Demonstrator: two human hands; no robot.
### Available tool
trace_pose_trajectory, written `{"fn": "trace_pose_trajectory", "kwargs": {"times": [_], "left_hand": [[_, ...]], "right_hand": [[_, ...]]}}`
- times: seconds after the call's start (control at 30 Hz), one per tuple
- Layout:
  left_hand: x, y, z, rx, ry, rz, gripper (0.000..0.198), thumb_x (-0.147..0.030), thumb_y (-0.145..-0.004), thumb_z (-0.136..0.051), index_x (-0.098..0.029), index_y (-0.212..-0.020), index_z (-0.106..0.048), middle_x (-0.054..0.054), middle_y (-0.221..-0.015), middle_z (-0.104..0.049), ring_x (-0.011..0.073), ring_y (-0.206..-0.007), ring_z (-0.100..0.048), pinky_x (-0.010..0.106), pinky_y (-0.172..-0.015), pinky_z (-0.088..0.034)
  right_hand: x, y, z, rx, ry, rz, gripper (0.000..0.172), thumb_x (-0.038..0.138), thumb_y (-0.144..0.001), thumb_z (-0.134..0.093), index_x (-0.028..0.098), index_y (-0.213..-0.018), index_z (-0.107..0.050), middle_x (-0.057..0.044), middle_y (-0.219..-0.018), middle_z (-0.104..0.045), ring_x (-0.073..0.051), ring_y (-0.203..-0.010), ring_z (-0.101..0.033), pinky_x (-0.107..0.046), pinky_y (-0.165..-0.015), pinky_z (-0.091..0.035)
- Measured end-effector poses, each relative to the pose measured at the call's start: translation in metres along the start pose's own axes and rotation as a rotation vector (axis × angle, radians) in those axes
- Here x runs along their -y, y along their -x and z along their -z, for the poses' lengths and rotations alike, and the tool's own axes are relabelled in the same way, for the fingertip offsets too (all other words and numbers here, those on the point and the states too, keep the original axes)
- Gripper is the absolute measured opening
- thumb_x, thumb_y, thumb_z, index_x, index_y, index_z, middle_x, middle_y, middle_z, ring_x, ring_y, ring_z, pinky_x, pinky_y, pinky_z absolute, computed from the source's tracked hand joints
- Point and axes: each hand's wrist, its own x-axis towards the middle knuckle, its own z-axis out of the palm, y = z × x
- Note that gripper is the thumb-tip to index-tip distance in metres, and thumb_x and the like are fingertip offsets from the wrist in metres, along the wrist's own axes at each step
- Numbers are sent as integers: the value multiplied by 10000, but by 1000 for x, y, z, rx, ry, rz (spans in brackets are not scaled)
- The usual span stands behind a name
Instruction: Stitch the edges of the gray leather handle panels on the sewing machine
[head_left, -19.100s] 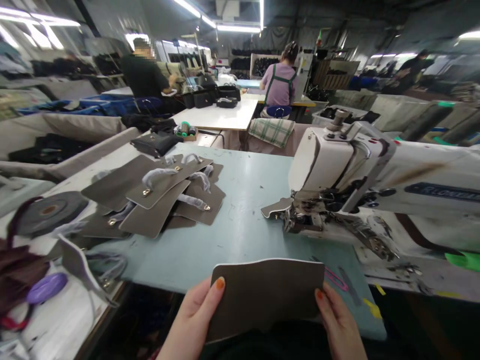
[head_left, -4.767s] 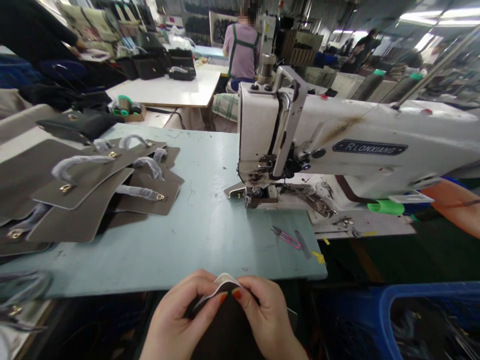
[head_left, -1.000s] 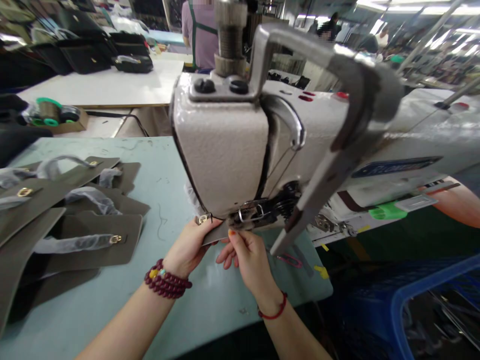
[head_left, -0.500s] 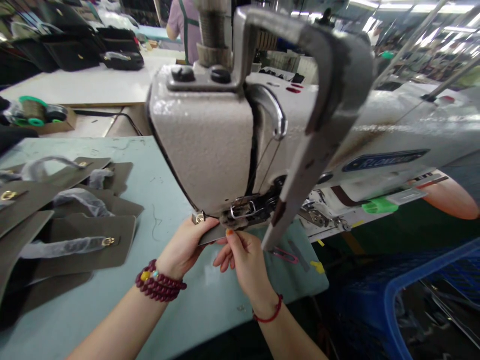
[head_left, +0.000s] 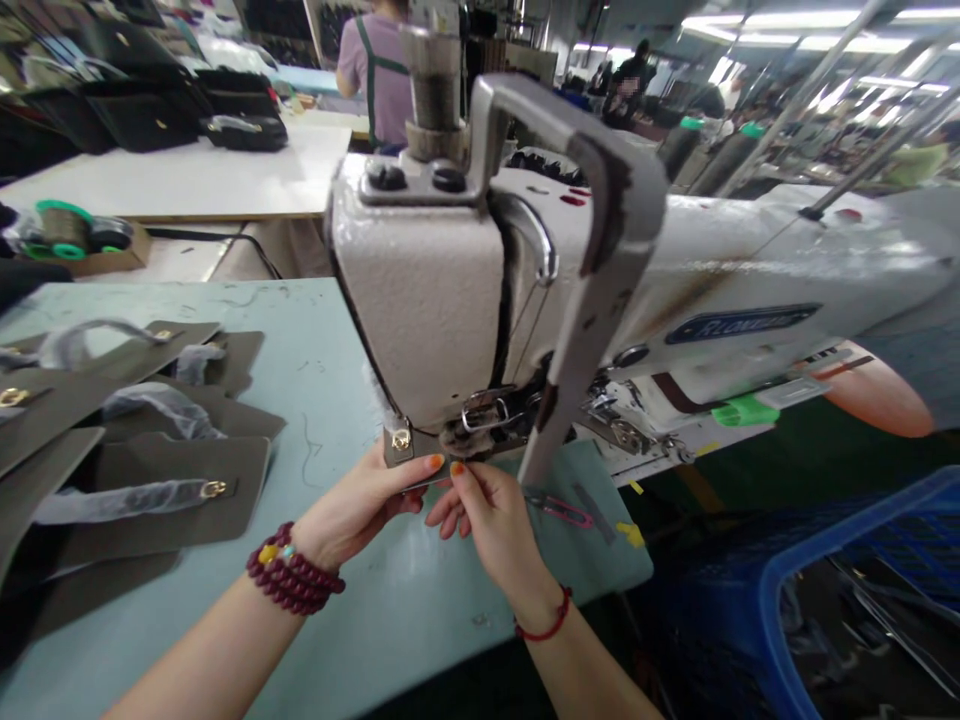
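A grey panel with a gold ring fitting lies beneath the head of the sewing machine, largely hidden by it. My left hand grips the panel's near edge, thumb on top and fingers below. Close beside it, my right hand pinches the same edge between thumb and forefinger, its other fingers curled loosely. The presser foot sits just beyond both thumbtips. Whether the needle is in the panel I cannot tell.
Several grey panels with plastic-wrapped handles lie at the left of the table. Pink thread snips rest right of my hands. A blue basket stands at lower right. Black bags and a person are behind.
My left hand has slid left and its thumb now lies along the panel's edge, uncovering the gold fitting. My right hand keeps its pinch. The camera view has shifted slightly.
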Motion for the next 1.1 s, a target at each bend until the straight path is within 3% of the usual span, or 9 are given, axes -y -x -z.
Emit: {"fn": "trace_pose_trajectory", "kwargs": {"times": [0.1,0.27,0.47,0.7,0.87,1.1], "left_hand": [[0,1,6,95,-4,57,254,-345,-757,-772,-149,-793,-614,-42,-595,-523,45,-459,-394,153,-417,-310],[0,-1,9,97,8,116,357,-440,-824,-683,-171,-689,-490,-80,-516,-399,22,-410,-226,157,-404,-152],[-4,-1,8,83,-77,82,324,-382,-748,-761,-144,-653,-564,-52,-517,-456,28,-431,-276,169,-419,-170],[-7,0,5,19,-107,26,263,-375,-710,-788,-135,-756,-689,-30,-526,-496,72,-464,-365,203,-442,-268],[-4,-5,9,15,-156,-11,246,-365,-748,-759,-152,-702,-643,-42,-530,-462,76,-481,-354,205,-452,-264],[-13,-10,9,7,-185,8,419,-434,-690,-768,-162,-525,-495,-59,-460,-396,52,-443,-280,187,-414,-198]], "right_hand": [[1,1,3,15,17,34,435,499,-947,-461,138,-741,-590,-50,-641,-703,-86,-461,-576,-166,-447,-366],[3,0,3,13,-13,-5,424,518,-918,-493,142,-737,-569,-44,-636,-699,-86,-453,-568,-167,-438,-360],[-3,-2,3,21,-60,-33,403,500,-921,-498,138,-773,-593,-40,-603,-692,-84,-431,-552,-166,-427,-348],[-4,-1,-2,-29,-64,-29,471,498,-933,-492,135,-651,-599,-54,-578,-678,-78,-426,-534,-171,-444,-366],[-8,-3,-7,-63,-80,-30,525,542,-929,-475,139,-617,-601,-61,-557,-673,-81,-404,-540,-172,-430,-366],[-2,-8,-21,-165,-73,-76,476,462,-927,-468,141,-603,-604,-56,-531,-673,-91,-377,-555,-165,-406,-376]]}}
